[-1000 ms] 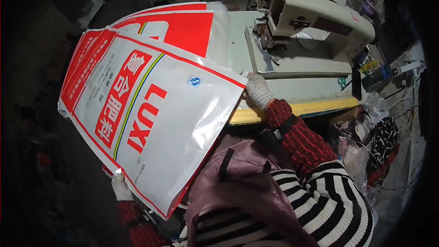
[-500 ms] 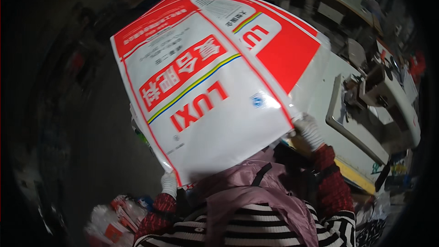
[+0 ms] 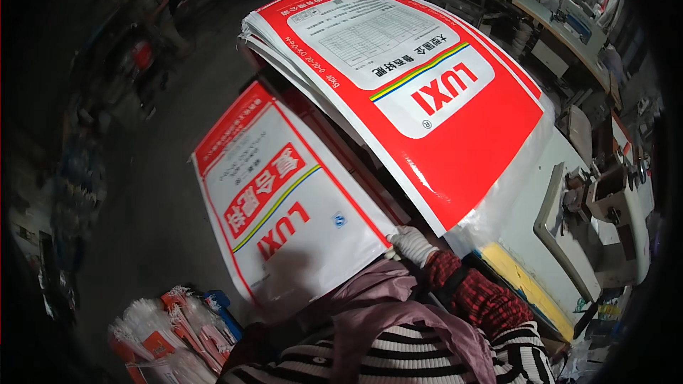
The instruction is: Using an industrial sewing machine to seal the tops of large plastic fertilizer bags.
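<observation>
A flat white woven sack (image 3: 331, 256) with red borders, a red panel and a coloured stripe hangs low in front of me, left of the table. My right hand (image 3: 413, 245), in a whitish knit glove, is closed on its near right corner. My left forearm runs into deep shadow by the sack's near left corner; the left hand and its fingers are hidden there. Right beside the held sack, a stack of red and white sacks (image 3: 469, 160) lies on the table, its edge overhanging.
A sewing machine (image 3: 615, 195) stands on the pale table (image 3: 526, 185) at right, above a yellow edge strip (image 3: 530, 288). Bundled sacks (image 3: 167, 331) are piled at lower left. Another person (image 3: 167, 11) is far left, and more work tables (image 3: 562, 25) are far right.
The held sack has come off the stack, moving left and down beside the table, which uncovers the top sack's red front. My right hand moved left with it; my left hand dropped from sight.
</observation>
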Motion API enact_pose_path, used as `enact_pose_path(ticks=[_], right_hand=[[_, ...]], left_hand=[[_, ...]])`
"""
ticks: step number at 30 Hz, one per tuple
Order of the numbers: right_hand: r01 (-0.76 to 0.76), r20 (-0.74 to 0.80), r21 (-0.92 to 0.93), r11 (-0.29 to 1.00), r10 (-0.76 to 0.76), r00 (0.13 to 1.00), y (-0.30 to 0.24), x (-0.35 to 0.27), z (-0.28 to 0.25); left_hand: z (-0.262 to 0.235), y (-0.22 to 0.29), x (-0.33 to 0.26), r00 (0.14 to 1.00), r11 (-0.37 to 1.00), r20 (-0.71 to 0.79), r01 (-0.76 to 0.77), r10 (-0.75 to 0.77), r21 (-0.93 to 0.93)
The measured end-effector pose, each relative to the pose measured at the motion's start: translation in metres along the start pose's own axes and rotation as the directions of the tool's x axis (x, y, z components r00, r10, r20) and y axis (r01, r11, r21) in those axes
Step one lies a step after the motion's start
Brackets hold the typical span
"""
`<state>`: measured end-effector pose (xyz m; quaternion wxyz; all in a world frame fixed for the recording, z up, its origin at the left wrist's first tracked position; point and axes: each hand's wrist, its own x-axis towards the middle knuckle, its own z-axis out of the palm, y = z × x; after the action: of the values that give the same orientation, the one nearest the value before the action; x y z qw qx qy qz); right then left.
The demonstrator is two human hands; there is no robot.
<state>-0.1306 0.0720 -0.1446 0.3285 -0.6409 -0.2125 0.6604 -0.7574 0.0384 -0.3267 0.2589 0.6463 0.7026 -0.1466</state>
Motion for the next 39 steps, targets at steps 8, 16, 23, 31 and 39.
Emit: enact_pose_path(ticks=[8, 16, 23, 31, 39], right_hand=[[0.198, -0.090, 0.421, 0.885, -0.177, 0.980, 0.081, 0.052, -0.067], [0.253, 0.316, 0.519, 0.817, -0.458, 0.831, -0.049, -0.076, -0.024], [0.357, 0.197, 0.521, 0.776, -0.516, 0.834, -0.048, -0.128, -0.043], [0.447, 0.135, 0.469, 0.762, -0.562, 0.816, -0.020, -0.176, -0.083], [0.519, 0.234, 0.409, 0.751, -0.636, 0.736, -0.001, -0.226, -0.109]], left_hand=[[0.062, 0.071, 0.113, 0.990, 0.989, 0.130, -0.067, 0.049, 0.134], [-0.012, 0.222, 0.130, 0.890, 0.959, -0.362, -0.279, 0.277, 0.050], [-0.185, 0.470, 0.001, 0.815, 0.496, -0.467, -0.580, 0.344, -0.646], [-0.223, 0.607, -0.145, -0.040, -0.065, -0.332, -0.996, 0.943, -0.062], [-0.180, 0.648, -0.194, 0.054, 0.026, -0.045, -0.879, 0.998, -0.475]])
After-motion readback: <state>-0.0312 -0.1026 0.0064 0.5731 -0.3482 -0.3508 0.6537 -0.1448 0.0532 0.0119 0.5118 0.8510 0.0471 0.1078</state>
